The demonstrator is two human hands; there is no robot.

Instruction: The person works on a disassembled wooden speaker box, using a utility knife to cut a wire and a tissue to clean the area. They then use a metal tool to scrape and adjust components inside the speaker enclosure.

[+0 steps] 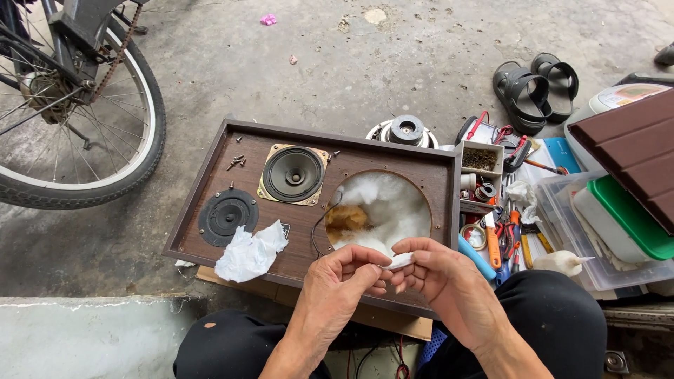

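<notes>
Two bare hands meeting over the near edge of a wooden speaker cabinet, lying face-up on the concrete floor. Left hand curled, thumb and fingers pinched on one end of a small white strip, perhaps tape or paper; hard to tell which. Right hand curled likewise, fingertips closed on the other end of the same strip, so both hands touching through it. Just beyond the strip, a large round cutout in the cabinet front, filled with white wadding and a yellowish clump on its left side. Left of the cutout, a midrange driver in a brass-coloured square frame, and below-left of that a smaller black tweeter. Crumpled white paper resting on the cabinet's near-left part, close to the left hand. Loose screws scattered near the top-left corner of the panel. Behind the cabinet, a removed woofer lying magnet-up on the floor. To the right, an open tool tray with pliers, screwdrivers and small parts, just beside the cabinet. Farther right, clear plastic boxes, one with a green lid. Black sandals beyond the tools. Bicycle wheel at far left, well apart from the hands.
</notes>
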